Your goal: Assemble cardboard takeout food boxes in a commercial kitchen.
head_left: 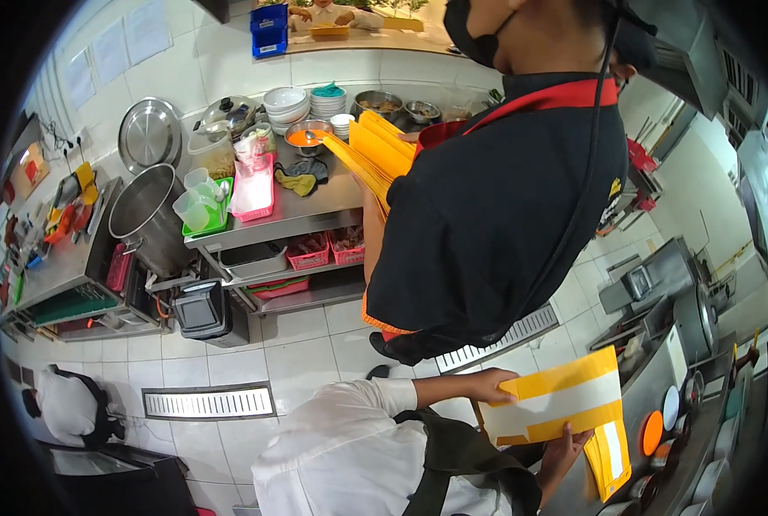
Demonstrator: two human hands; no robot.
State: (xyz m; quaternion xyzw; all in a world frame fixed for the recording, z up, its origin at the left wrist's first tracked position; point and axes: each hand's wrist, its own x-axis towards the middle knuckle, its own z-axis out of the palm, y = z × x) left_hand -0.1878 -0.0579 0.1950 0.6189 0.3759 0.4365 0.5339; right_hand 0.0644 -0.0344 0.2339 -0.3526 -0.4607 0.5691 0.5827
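Left hand point(492, 384) pinches the near left edge of a yellow-and-white envelope point(565, 396), thumb and fingers closed on it; right hand point(561, 453) grips the same envelope at its lower edge, thumb up on the face. Envelope sits in front of the body, tilted, its white band facing up. More yellow-and-white envelopes point(609, 460) just under it by the right hand; can't tell if that hand supports them or they rest on something. Forearms bare, white shirt point(341, 451), dark apron point(440, 464). Co-worker in black shirt point(500, 189) with red collar stands close, holding a fanned stack of yellow envelopes point(371, 159) against the body. Beyond, steel table point(339, 191): metal bowl point(308, 152) of orange liquid with a spoon, white bowls point(285, 105), pink basket point(259, 213). Left of it, tall stockpot point(165, 245); black bin point(229, 322) on the floor below. Right side: orange disc point(651, 433) and white disc point(670, 402) among cookware. Another person point(70, 404) bends at lower left, near a floor drain point(208, 402).
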